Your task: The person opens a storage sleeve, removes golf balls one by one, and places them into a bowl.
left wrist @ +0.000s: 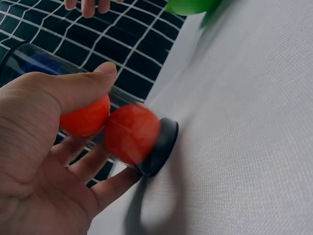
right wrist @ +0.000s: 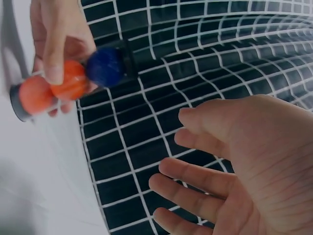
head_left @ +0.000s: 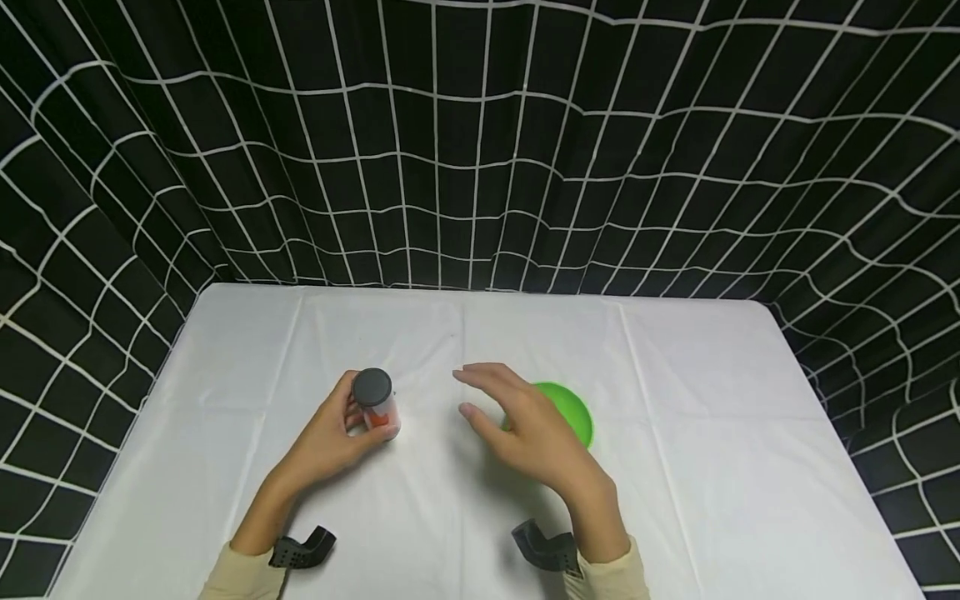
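A clear ball tube [head_left: 382, 417] with dark end caps stands near upright on the white cloth, left of centre. My left hand [head_left: 334, 433] grips it around its middle, thumb across the front. Through the clear wall in the right wrist view show two orange balls [right wrist: 71, 81] at the bottom and a dark blue ball [right wrist: 105, 67] at the top. The dark bottom cap [left wrist: 164, 147] is right at the cloth. My right hand [head_left: 525, 421] hovers to the right with fingers spread and nothing in it. Partly hidden behind it is a green bowl [head_left: 572, 410].
White cloth [head_left: 720, 467] covers the table. A black curtain with a white grid [head_left: 465, 150] hangs behind the far edge and along both sides. Dark wrist mounts [head_left: 302, 550] are strapped at both sleeves.
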`<state>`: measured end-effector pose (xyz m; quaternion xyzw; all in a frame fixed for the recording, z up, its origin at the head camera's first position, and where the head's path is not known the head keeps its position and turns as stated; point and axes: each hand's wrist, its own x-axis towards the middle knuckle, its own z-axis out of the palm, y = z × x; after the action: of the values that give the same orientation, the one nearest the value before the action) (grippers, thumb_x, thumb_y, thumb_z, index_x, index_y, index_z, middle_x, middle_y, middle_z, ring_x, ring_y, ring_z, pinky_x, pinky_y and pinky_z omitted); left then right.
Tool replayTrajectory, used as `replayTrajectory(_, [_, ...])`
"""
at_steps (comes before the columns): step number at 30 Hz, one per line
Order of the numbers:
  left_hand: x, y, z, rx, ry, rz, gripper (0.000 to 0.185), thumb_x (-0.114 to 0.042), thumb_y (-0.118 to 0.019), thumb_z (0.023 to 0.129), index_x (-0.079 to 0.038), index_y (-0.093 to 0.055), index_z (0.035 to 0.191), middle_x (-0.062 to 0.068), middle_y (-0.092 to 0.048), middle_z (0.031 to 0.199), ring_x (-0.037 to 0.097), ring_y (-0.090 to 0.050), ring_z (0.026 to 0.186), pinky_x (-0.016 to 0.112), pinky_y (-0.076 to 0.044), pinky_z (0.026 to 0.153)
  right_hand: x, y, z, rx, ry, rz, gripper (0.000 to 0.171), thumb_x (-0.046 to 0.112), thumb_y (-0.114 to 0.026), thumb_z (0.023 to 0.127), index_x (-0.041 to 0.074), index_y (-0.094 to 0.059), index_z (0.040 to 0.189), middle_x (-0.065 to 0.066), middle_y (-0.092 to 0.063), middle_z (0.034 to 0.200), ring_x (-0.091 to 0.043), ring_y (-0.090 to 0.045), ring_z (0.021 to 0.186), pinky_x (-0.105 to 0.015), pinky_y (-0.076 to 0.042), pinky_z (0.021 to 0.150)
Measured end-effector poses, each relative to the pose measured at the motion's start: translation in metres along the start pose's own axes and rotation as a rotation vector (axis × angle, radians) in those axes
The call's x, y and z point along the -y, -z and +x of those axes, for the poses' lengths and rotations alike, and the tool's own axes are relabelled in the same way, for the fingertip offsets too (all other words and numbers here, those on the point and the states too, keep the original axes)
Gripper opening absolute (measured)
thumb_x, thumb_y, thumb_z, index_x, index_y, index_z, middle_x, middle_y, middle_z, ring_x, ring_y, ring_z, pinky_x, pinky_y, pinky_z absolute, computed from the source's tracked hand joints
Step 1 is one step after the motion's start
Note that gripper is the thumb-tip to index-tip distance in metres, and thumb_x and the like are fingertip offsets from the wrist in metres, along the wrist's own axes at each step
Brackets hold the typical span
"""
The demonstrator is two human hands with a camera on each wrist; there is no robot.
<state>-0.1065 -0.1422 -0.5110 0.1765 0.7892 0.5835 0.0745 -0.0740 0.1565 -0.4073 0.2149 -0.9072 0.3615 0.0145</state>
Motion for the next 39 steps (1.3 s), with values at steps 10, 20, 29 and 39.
replayTrajectory(10, [-0.005,-0.002,0.004,0.005,-0.047,0.017,0.059,-0.013,-0.09,0.084,-0.015,-0.06,0.135,0.007,-0.071,0.127,0.004,-0.068,0.116,0.024,-0.057,0.104,0.001,-0.018,0.001,-0.042,0.075,0.013,0.05,0.025,-0.072,0.101,0.018,-0.06,0.149,0.0,-0.063,0.147,-0.019,-0.061,0.14,-0.041,-0.052,0.116])
replayTrajectory(20, [-0.026,-0.004,0.002,-0.001,-0.158,0.305,0.06,-0.023,-0.093,0.081,-0.027,-0.069,0.135,-0.008,-0.075,0.126,0.009,-0.067,0.109,0.032,-0.057,0.094,0.005,-0.031,0.005,-0.067,0.129,0.121,0.055,0.024,-0.082,0.095,0.015,-0.062,0.145,-0.002,-0.064,0.138,-0.02,-0.067,0.126,-0.033,-0.061,0.1])
replayTrajectory(29, [-0.041,-0.004,-0.005,-0.005,-0.164,0.495,0.06,-0.036,-0.093,0.081,-0.035,-0.07,0.136,-0.012,-0.073,0.127,0.013,-0.068,0.117,0.043,-0.057,0.1,0.003,-0.031,0.004,-0.054,0.158,0.22,0.048,0.014,-0.088,0.088,0.008,-0.072,0.133,-0.003,-0.071,0.122,-0.019,-0.073,0.113,-0.032,-0.064,0.094])
replayTrajectory(39, [-0.051,0.001,-0.01,0.042,-0.175,0.562,0.06,-0.034,-0.093,0.081,-0.037,-0.071,0.137,-0.012,-0.073,0.125,0.013,-0.068,0.116,0.042,-0.057,0.097,0.004,-0.033,0.004,-0.021,0.141,0.314,0.043,0.008,-0.091,0.083,0.004,-0.077,0.123,-0.004,-0.075,0.11,-0.018,-0.077,0.103,-0.026,-0.064,0.086])
